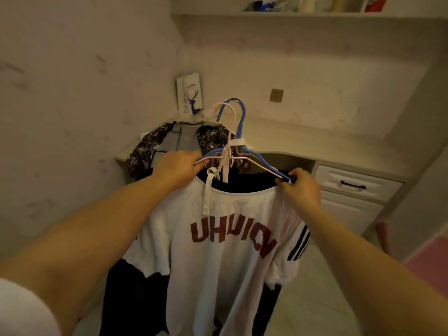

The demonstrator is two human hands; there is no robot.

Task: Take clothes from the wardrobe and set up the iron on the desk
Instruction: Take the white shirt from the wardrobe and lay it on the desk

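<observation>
I hold a bundle of hangers, blue and pink-white, in front of me. A white T-shirt with dark red letters hangs from them, with a dark garment behind it. My left hand grips the left shoulder of the hangers. My right hand grips the right end. Beyond them stands the pale corner desk, and a dark patterned garment lies on its left part. No iron is visible.
The desk has a drawer unit with a dark handle on the right. A card with a blue deer leans in the corner. A wall socket sits above the desk and a shelf above. Something pink lies at lower right.
</observation>
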